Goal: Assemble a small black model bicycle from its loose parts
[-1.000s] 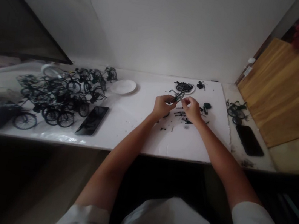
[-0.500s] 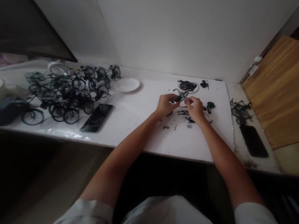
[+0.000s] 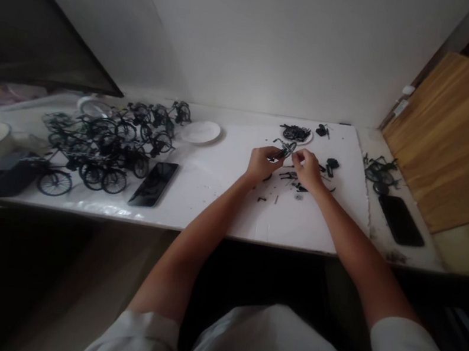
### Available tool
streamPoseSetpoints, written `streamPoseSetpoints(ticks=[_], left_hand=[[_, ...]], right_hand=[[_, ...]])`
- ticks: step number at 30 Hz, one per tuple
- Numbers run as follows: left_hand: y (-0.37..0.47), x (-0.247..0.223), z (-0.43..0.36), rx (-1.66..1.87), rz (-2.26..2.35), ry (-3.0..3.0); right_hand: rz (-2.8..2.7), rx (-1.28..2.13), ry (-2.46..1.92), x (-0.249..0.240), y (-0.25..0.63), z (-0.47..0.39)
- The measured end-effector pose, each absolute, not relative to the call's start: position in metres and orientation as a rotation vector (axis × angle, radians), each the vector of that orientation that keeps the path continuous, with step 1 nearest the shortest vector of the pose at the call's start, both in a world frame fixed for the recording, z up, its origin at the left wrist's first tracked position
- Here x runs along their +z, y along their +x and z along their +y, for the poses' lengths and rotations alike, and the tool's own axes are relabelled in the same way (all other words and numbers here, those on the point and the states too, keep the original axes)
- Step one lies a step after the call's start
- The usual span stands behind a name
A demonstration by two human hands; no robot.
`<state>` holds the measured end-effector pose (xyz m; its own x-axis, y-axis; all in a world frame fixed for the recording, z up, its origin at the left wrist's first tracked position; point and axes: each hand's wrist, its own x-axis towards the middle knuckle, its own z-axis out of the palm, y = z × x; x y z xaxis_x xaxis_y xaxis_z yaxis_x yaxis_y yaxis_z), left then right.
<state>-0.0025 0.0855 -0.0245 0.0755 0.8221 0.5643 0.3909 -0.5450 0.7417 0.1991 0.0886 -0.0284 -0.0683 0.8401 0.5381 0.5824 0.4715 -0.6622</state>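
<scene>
My left hand (image 3: 262,162) grips a small model bicycle (image 3: 288,147), its handlebar and a wheel showing above the fingers. Close against the wheel's right side, my right hand (image 3: 306,166) has thumb and fingertips pinched together; whatever lies between them is too small to make out. Below the hands, loose dark bicycle parts (image 3: 291,176) are scattered on the white board (image 3: 236,164), partly hidden by the right hand. Just behind the hands stands a white dish heaped with black parts (image 3: 295,133).
Many finished-looking model bicycles (image 3: 106,136) crowd the left side. Near them are a white plate (image 3: 201,132) and a phone (image 3: 154,184). Another phone (image 3: 401,220) and a model bicycle (image 3: 381,171) lie at the right, beside a wooden panel (image 3: 459,147). Small dark pieces (image 3: 331,165) sit right of my hands.
Both hands stay nearly in place around the model bicycle, with only a slight shift of the right fingers. The whole view has moved a little.
</scene>
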Motion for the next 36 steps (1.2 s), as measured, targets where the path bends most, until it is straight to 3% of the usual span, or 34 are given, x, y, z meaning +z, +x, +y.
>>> streamPoseSetpoints(ticks=[36], left_hand=[[-0.0039,-0.0182,0.083,1.509,1.198,1.951]], right_hand=[[-1.709,0.327,-1.151,-0.0243,0.1956,0.0849]])
